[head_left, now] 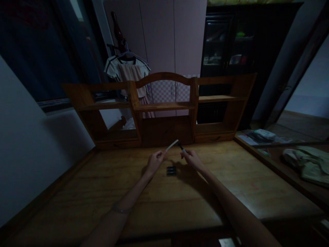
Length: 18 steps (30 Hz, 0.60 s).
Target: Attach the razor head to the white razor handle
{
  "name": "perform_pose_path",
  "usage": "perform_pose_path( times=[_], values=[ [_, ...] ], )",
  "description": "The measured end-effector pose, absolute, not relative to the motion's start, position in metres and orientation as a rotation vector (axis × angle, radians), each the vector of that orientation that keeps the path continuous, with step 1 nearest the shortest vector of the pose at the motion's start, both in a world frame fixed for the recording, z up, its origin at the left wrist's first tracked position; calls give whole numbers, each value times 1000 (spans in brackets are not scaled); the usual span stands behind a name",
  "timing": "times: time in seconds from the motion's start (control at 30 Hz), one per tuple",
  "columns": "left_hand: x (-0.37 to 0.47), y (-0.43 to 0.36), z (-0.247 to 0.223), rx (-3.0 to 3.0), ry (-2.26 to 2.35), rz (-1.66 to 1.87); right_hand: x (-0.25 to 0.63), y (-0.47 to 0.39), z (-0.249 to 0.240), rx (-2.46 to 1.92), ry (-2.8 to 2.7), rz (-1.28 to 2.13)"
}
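Over the wooden desk (123, 192), my left hand (155, 161) pinches the lower end of a thin, pale stick (172, 144) that slants up to the right. My right hand (190, 158) grips a slim tool (182, 149) with a light handle and a dark upper part, tilted up to the left. The tool's dark tip is close to the stick's upper end; whether they touch is too small to tell. Between and below my hands, a small dark block with several rows (171, 171) lies on the desktop.
A wooden shelf unit (164, 107) stands along the desk's back edge. A wall (23, 137) rises at the left. Papers and a plastic-wrapped item (264, 134) and a pale green cloth bag (311, 166) lie to the right, beyond the desk's raised edge.
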<state>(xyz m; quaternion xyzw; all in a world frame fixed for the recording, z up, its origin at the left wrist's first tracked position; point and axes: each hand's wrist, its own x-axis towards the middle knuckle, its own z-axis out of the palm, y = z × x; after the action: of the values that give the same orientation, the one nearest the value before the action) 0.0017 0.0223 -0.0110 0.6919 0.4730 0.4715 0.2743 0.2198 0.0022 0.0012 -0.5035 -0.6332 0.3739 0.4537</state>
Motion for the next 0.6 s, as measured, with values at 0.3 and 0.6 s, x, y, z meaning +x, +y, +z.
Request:
perform_pose_path(
  times=[0.3,0.6],
  values=[
    [1,26,-14,1882,1232,1251,222,3,2,-1272,-1574,897],
    [1,26,-11,1822,1137,1283,223,5,2,-1243,-1592,939]
  ],
)
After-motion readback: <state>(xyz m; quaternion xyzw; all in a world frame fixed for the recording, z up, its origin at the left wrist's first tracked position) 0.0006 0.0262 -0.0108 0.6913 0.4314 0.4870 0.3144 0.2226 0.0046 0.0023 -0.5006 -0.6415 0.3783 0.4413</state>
